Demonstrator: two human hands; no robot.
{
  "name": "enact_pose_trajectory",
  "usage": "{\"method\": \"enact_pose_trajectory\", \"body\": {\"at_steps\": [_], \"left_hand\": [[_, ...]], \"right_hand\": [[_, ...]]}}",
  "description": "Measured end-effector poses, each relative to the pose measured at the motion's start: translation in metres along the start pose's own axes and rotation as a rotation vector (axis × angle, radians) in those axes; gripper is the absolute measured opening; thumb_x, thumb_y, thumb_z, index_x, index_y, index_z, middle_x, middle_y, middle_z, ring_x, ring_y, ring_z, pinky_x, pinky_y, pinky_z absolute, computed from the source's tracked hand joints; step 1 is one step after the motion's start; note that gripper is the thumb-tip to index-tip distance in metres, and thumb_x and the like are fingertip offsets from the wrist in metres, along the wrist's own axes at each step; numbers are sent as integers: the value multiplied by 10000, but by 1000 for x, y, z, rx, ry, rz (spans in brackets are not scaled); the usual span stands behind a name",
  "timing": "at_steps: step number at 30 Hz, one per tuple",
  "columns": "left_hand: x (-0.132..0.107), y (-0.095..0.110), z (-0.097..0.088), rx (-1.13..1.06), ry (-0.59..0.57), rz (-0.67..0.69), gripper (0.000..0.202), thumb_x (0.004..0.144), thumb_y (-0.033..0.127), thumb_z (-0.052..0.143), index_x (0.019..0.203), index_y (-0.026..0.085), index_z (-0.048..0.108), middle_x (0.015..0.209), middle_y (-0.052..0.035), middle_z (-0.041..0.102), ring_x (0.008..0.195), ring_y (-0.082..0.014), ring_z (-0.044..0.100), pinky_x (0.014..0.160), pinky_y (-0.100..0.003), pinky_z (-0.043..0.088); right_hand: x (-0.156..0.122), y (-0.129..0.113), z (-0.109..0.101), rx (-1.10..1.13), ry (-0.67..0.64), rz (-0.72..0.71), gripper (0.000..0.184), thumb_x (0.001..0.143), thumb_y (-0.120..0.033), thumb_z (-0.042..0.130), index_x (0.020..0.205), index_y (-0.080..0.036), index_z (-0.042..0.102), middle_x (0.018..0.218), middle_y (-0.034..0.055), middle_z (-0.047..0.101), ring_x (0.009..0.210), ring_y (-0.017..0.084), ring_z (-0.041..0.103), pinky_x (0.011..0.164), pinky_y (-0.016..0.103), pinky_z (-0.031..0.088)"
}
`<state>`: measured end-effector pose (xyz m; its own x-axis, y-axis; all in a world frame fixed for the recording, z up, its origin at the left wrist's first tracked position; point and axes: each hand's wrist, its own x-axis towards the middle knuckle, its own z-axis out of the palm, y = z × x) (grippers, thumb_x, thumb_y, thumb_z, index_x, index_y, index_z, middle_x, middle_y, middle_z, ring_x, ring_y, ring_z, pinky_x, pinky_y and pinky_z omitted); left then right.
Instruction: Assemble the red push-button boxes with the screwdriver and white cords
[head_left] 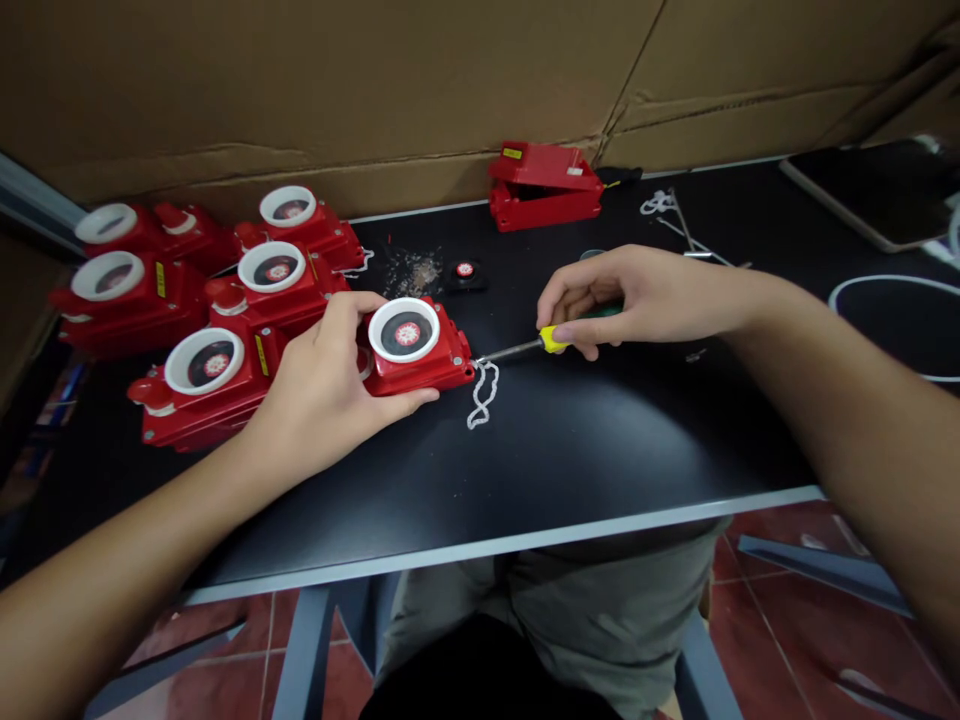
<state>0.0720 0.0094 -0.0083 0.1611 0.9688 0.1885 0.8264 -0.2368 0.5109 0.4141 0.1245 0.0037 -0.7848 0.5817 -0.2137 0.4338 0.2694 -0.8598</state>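
My left hand [337, 385] is wrapped round a red alarm box [420, 372] with a white ring and a round speaker face on top. The box rests on the black tabletop. In my right hand [611, 300] is a screwdriver [517, 350] with a yellow and green handle, held between thumb and fingers. Its shaft points left, and the tip meets the right end of the box, beside a small metal fitting. From that end hangs a white cord loop [482, 398], lying on the table. The part of the box under my left palm is hidden.
Several similar red alarm boxes [202, 365] stand at the left. A red case [546, 190] with its lid ajar sits at the back, before a cardboard wall [315, 90]. Crumbs and a small black speaker plate [466, 274] lie nearby. At the right are a tablet-like device [877, 190] and a white cable [892, 278].
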Motion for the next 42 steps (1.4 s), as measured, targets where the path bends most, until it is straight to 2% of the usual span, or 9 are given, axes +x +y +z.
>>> {"method": "enact_pose_trajectory", "body": {"at_steps": [6, 8, 11, 14, 23, 28, 35, 39, 42], "left_hand": [[0, -2, -1, 3, 24, 14, 779, 749, 517, 981, 1341, 317, 515, 1296, -77, 796, 1139, -371, 822, 895, -475, 670], [0, -3, -1, 8, 30, 19, 783, 755, 535, 975, 1348, 312, 514, 1298, -82, 796, 1136, -366, 825, 886, -469, 672], [0, -3, -2, 8, 28, 17, 782, 755, 541, 969, 1347, 303, 518, 1301, -84, 795, 1130, -357, 826, 891, -463, 675], [0, -1, -2, -3, 25, 18, 771, 758, 528, 967, 1345, 304, 520, 1297, -75, 796, 1133, -352, 826, 902, -458, 678], [0, 1, -2, -33, 24, 3, 750, 757, 532, 961, 1324, 312, 523, 1288, -58, 796, 1128, -332, 819, 893, -434, 668], [0, 1, -1, -36, 26, 4, 757, 748, 536, 966, 1321, 319, 522, 1288, -56, 794, 1121, -332, 813, 877, -434, 664], [0, 2, -3, -49, 31, 16, 734, 766, 524, 966, 1314, 326, 519, 1299, -52, 794, 1134, -332, 814, 900, -445, 675], [0, 3, -3, -49, 23, 12, 744, 769, 528, 970, 1320, 319, 517, 1314, -65, 797, 1153, -337, 814, 910, -446, 678], [0, 3, -3, -39, 23, 14, 746, 762, 520, 975, 1319, 317, 523, 1309, -68, 797, 1143, -340, 816, 900, -447, 678]], "right_hand": [[1, 3, -2, -2, -18, -13, 414, 1019, -623, 771, 1096, -217, 777, 861, 16, 762, 617, 122, 645, 522, 293, 451], [1, 2, -3, -7, -8, 9, 428, 950, -619, 849, 1086, -220, 775, 872, 12, 761, 651, 134, 655, 592, 310, 491], [0, -1, -2, -29, 35, 12, 486, 787, -578, 991, 1048, -229, 776, 1022, 34, 790, 867, 201, 744, 807, 372, 571], [-1, -1, -1, -34, 59, -22, 452, 791, -557, 980, 1027, -235, 767, 1076, 37, 787, 960, 230, 754, 895, 414, 573], [0, 3, -1, 62, 71, -29, 456, 819, -549, 985, 1006, -224, 725, 939, 12, 785, 763, 187, 755, 768, 392, 589], [0, 2, -2, 49, 43, -31, 415, 917, -562, 909, 1045, -209, 733, 860, 12, 786, 695, 166, 740, 690, 351, 565], [1, 3, 0, 43, 11, -6, 453, 1037, -660, 741, 1073, -209, 753, 908, 32, 793, 608, 128, 669, 521, 302, 479], [2, -1, -1, 33, -9, 55, 487, 926, -674, 864, 1092, -227, 765, 813, 1, 748, 576, 123, 604, 523, 302, 438], [1, -1, -1, -44, 24, 26, 530, 761, -611, 1007, 1045, -237, 760, 979, 26, 784, 768, 182, 718, 709, 350, 546]]}}
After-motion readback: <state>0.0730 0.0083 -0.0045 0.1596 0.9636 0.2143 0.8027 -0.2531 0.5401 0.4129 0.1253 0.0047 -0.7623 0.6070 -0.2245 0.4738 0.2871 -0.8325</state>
